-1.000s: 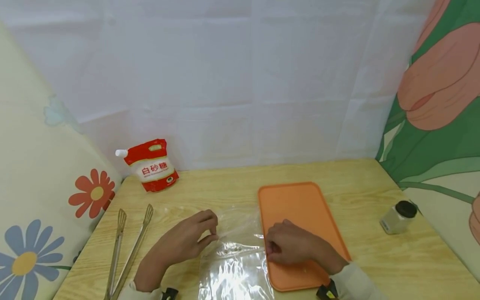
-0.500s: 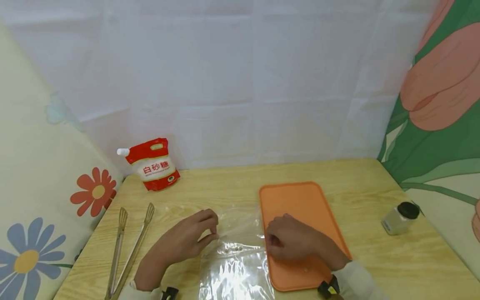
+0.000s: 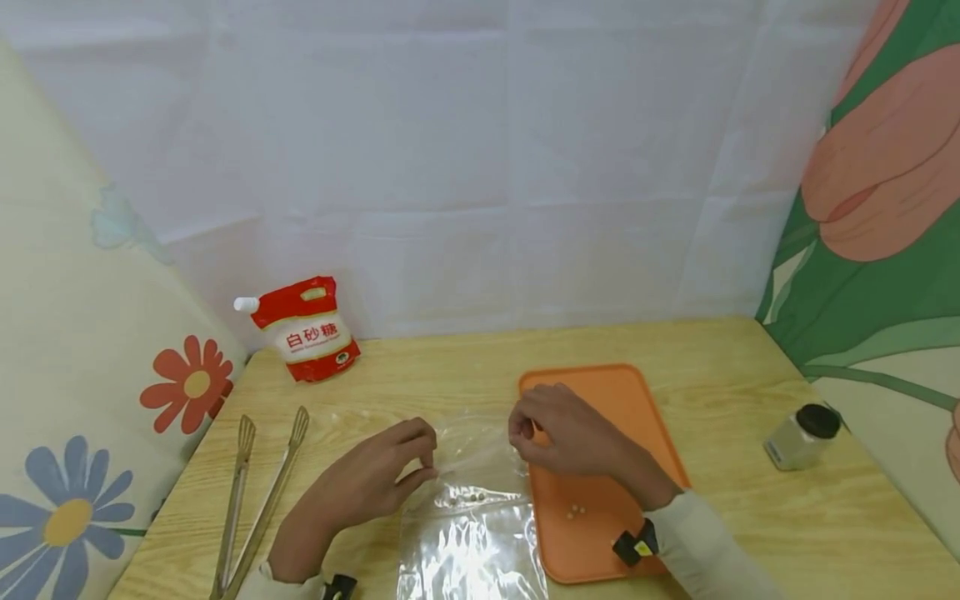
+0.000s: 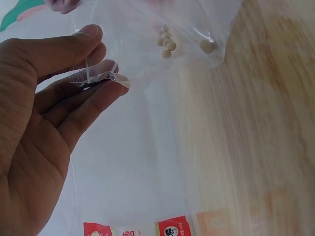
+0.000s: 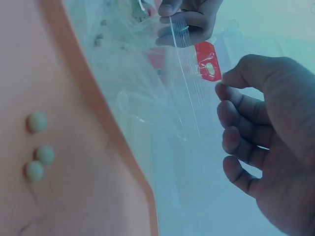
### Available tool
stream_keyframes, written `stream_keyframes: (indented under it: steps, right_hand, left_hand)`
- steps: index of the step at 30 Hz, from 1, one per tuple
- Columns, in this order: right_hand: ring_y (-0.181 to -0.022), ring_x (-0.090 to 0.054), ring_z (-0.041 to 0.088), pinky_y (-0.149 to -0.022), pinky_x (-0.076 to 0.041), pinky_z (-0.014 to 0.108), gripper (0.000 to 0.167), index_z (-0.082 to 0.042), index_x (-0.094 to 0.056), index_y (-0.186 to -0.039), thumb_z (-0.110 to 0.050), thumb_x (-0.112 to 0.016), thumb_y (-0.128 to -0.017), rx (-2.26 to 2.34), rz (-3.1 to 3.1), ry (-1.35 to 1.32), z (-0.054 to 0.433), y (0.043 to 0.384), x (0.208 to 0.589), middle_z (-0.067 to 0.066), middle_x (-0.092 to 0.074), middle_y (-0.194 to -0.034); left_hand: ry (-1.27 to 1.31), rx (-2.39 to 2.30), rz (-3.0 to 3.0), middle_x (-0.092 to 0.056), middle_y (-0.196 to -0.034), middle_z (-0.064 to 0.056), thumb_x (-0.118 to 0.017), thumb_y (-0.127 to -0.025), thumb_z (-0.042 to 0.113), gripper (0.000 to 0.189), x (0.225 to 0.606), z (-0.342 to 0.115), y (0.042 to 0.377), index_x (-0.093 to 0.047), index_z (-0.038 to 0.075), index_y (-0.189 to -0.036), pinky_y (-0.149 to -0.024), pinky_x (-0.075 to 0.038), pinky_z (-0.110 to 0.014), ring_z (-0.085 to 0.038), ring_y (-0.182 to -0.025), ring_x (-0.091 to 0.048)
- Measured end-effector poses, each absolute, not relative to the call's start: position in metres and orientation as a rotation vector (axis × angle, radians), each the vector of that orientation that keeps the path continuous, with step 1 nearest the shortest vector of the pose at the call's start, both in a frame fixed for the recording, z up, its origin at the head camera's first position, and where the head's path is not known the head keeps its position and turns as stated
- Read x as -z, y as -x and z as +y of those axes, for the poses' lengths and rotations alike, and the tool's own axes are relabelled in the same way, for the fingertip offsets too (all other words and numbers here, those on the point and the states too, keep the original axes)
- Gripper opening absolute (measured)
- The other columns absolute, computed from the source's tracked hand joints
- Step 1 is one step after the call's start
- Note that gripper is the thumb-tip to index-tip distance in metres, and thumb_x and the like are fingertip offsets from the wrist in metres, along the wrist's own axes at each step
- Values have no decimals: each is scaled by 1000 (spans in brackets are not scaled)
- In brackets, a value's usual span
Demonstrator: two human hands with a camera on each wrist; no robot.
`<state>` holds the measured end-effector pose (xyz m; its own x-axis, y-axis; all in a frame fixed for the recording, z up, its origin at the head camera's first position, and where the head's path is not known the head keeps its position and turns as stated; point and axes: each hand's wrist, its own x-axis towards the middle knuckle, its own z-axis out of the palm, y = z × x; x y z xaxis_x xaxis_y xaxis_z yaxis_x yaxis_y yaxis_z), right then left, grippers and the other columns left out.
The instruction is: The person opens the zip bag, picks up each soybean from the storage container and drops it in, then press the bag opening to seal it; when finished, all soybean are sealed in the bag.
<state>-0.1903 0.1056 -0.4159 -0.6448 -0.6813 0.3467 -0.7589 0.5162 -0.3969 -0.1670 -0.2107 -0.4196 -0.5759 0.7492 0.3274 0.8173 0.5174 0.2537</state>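
Note:
A clear zip bag [image 3: 480,550] lies in front of me, its mouth raised at the far end. My left hand [image 3: 382,471] pinches the edge of that mouth, thumb on one side and fingers on the other in the left wrist view. Several small pale balls [image 4: 167,44] are inside the bag. My right hand [image 3: 562,429] is raised beside the bag mouth, above the orange tray. In the right wrist view its thumb and index fingertips meet around a small pale ball [image 5: 221,82], mostly hidden. Three more balls [image 5: 42,152] rest on the tray.
The orange tray [image 3: 600,554] lies right of the bag. Metal tongs [image 3: 251,521] lie at the left, and a red and white sugar pouch [image 3: 307,331] stands behind them. A jar with a black lid [image 3: 798,437] stands far right. A white cloth [image 3: 480,167] hangs behind the table.
My right hand has risen from low over the tray and moved away from me, up to the bag mouth, uncovering balls on the tray. The left hand has kept its place.

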Motion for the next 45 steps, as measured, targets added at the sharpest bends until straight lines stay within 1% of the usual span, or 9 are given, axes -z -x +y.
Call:
stream_keyframes:
  steps: [12,19,23,26,29,33,38,41,45]
  right_hand:
    - [-82,-55,14,-88,-42,38,5,-27,-60,-94,-26,-64,-97,-771,-2539,-1212,86,198,415,-16,-50,-85]
    - [-82,-51,9,-87,-41,35,4,-26,-63,-94,-26,-66,-97,-737,-2537,-1163,80,202,416,-14,-52,-85]
    - [-82,-46,6,-85,-41,35,4,-25,-67,-100,-29,-65,-99,-706,-2543,-1136,77,204,417,-10,-55,-85]
    - [-81,-46,7,-82,-42,34,9,-24,-69,-105,-29,-64,-100,-743,-2547,-1095,80,204,418,-11,-52,-85]
    - [-81,-49,9,-79,-44,31,10,-22,-68,-106,-28,-62,-102,-844,-2530,-1082,91,205,419,-15,-51,-88]
    - [-85,-51,11,-73,-44,30,11,-21,-68,-105,-29,-61,-103,-1009,-2566,-1185,119,204,422,-16,-53,-95]
    - [-94,-51,11,-82,-44,35,12,-27,-71,-108,-33,-64,-101,-1061,-2782,-1403,158,195,430,-15,-57,-104]
    - [-100,-49,10,-89,-39,39,12,-33,-71,-109,-36,-66,-98,-997,-2878,-1515,173,187,438,-16,-56,-109]
    - [-104,-46,8,-90,-33,41,13,-35,-71,-109,-37,-69,-96,-959,-2865,-1607,183,177,449,-14,-54,-112]
  left_hand:
    - [1339,564,-2577,-55,-104,5,-81,-87,11,24,420,-211,166,-59,21,-89,-72,-50,-23,-10,-86,-55]
    - [1320,557,-2609,-55,-106,5,-80,-88,13,24,418,-210,167,-58,23,-89,-73,-50,-22,-11,-87,-56]
    - [1324,563,-2612,-56,-106,4,-80,-88,13,24,419,-210,167,-58,22,-89,-72,-50,-22,-11,-86,-56]
    - [1327,569,-2610,-55,-106,5,-80,-87,12,24,419,-210,166,-58,22,-89,-72,-50,-22,-11,-85,-56]
    - [1330,577,-2607,-54,-105,6,-80,-87,12,24,419,-210,166,-58,21,-88,-71,-50,-22,-11,-85,-56]
    - [1331,575,-2606,-53,-105,7,-81,-87,11,24,417,-209,166,-59,20,-88,-71,-50,-22,-12,-84,-55]
    - [1339,579,-2606,-55,-106,3,-81,-87,11,22,416,-208,167,-60,19,-88,-72,-50,-23,-13,-85,-56]
    - [1343,582,-2610,-55,-106,2,-80,-87,11,21,416,-208,167,-61,19,-89,-72,-51,-23,-13,-85,-56]
    - [1347,586,-2612,-55,-106,2,-80,-88,12,21,419,-207,166,-61,19,-89,-71,-50,-22,-12,-85,-56]
